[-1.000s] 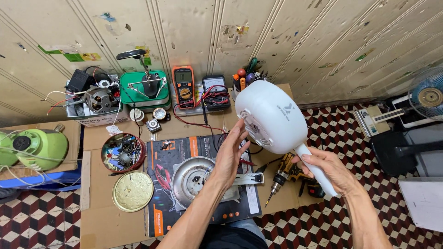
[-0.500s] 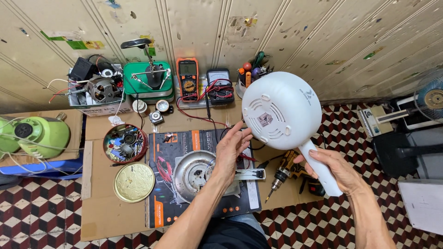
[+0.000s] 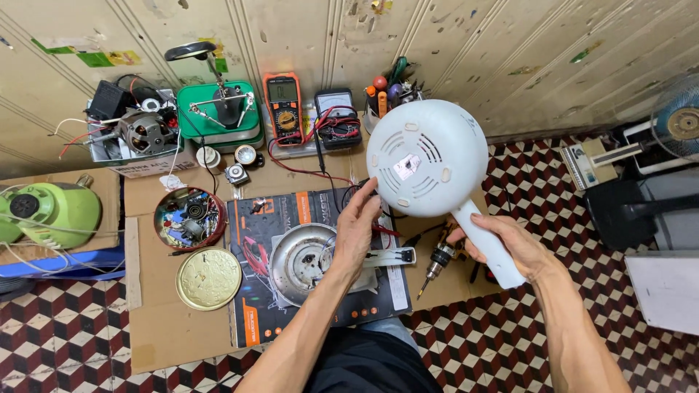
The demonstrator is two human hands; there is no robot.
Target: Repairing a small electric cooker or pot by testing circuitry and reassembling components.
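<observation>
The person holds a white round appliance housing (image 3: 427, 158) up above the worktop (image 3: 175, 327), its underside with vent slots and small feet turned toward the camera. The right hand (image 3: 506, 244) is closed around the housing's white handle, which runs down to about 5 o'clock from the round body. The left hand (image 3: 357, 225) sits at about 7 o'clock of the housing, fingers loosely spread and open, its fingertips touching the lower left rim; it grips nothing.

Below the left forearm, a round metal heating plate (image 3: 306, 262) lies on a dark printed mat (image 3: 251, 313). At 9 o'clock of the plate a brass-coloured lid (image 3: 208, 278) rests beside a red tin of small parts (image 3: 189, 218). A cordless drill (image 3: 440, 258) lies between the two hands. An orange multimeter (image 3: 284, 108) stands by the wall.
</observation>
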